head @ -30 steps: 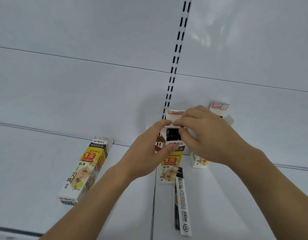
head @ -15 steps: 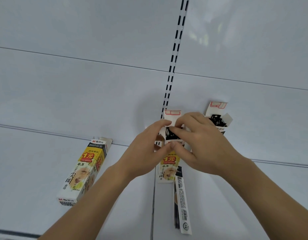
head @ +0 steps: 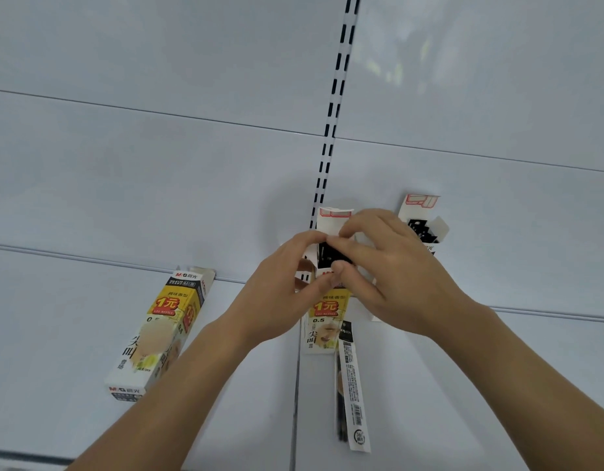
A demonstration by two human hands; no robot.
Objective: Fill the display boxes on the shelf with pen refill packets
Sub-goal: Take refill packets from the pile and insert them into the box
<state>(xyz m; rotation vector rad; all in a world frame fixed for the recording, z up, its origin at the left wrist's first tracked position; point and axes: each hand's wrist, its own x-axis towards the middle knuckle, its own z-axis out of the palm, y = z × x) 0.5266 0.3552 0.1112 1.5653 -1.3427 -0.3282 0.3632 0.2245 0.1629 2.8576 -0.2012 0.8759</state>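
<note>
A closed display box (head: 154,334) is lying flat at the left of the shelf (head: 56,334), its top end against the back panel (head: 158,181); it is judged to be waiting its turn. Its face is printed yellow and white with a red price mark.

At the centre, an opened display box (head: 322,321) is being steadied by the left hand (head: 287,294), whose thumb and forefinger are curled round its upper left edge, apparently so the box is not pushed back during loading. Its white lid flap is standing up against the back panel. Black refill tops are showing in its mouth.

The right hand (head: 385,270) is being held over the same mouth, fingertips pinched on the refill packets there; they are presumably being pressed down and squared.

One loose refill packet (head: 353,389), long and narrow with a barcode, is lying on the shelf just below this box.

At the right, a second opened box (head: 424,226) is standing, dark refills visible inside.
</note>
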